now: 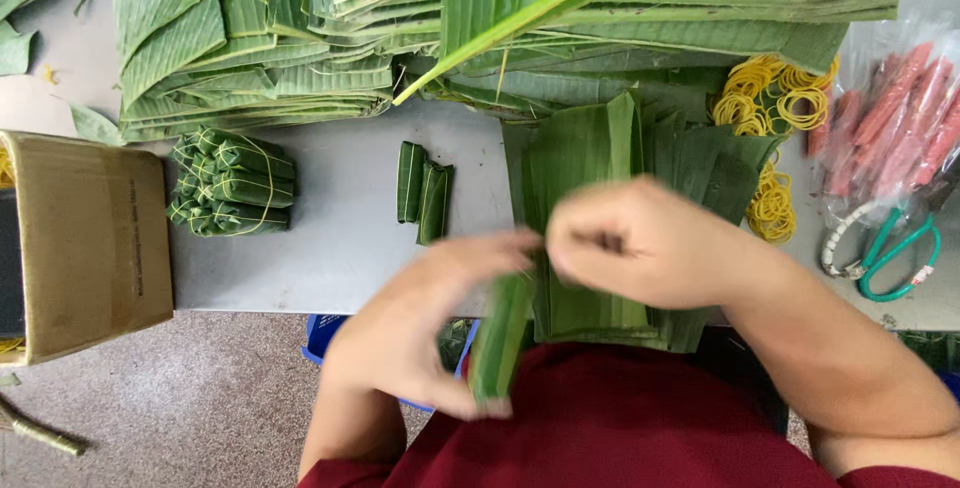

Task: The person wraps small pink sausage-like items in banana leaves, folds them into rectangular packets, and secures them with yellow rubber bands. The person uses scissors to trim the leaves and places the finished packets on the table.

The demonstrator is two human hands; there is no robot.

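My left hand [415,323] grips a long folded strip of green leaf [500,333] near the table's front edge, thumb under its lower end. My right hand [645,243] is closed over the strip's upper end, fingers pinched on it, above a stack of cut leaf pieces [600,148]. Two small folded leaf packets [424,193] lie just left of the stack. A bundle of folded packets tied with rubber bands [232,183] sits farther left.
Big piles of banana leaves [300,38] fill the back of the grey table [340,248]. Yellow rubber bands [775,108], a plastic bag of red items [900,118] and green-handled scissors [895,253] lie right. A cardboard box [85,238] stands left.
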